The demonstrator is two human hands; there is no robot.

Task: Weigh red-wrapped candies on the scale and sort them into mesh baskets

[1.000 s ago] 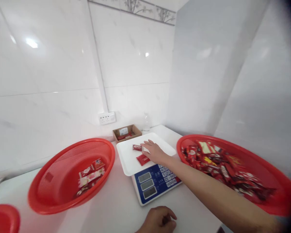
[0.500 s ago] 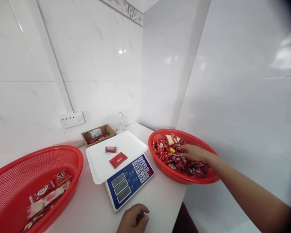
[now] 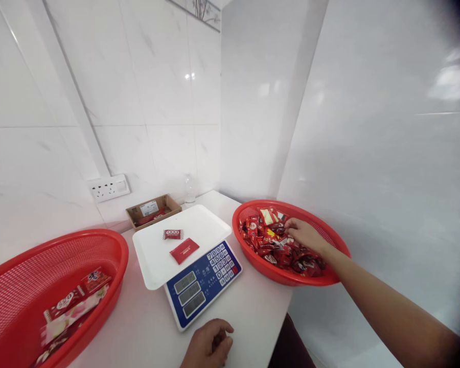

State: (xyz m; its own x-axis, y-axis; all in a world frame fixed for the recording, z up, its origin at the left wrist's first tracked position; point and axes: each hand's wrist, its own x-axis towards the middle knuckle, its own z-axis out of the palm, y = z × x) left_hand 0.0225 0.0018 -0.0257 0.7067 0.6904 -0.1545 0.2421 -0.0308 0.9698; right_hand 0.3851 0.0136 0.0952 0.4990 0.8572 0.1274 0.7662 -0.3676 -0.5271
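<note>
Candies (image 3: 279, 251) in red wrappers lie heaped in the right basket, pointing in mixed directions, with no shared long axis. Beneath everything, the white desk (image 3: 249, 312) has open room in front of the scale and between it and the right basket. The left basket (image 3: 99, 234) is cut off by the view's left edge and holds a few packets (image 3: 74, 314) along its right side. The right basket (image 3: 262, 271) sits at the desk's right side, its rim just beside the scale. The blue-and-white scale (image 3: 199, 294) carries a white tray (image 3: 210, 219), with a cardboard box (image 3: 172, 205) and clear bottle (image 3: 189, 191) behind. The right hand (image 3: 304, 235) reaches into the right basket, fingers bent and close together at the candies; whether they grip one, I cannot tell. The left hand (image 3: 209, 343) is near the scale's front, empty, fingers loosely curled with a narrow gap to the thumb. On the tray, the flat red packet (image 3: 184, 251) slants up to the right near the front edge; behind it, the small wrapped candy (image 3: 173, 234) lies nearly crosswise. Bare tray extends right of both.
</note>
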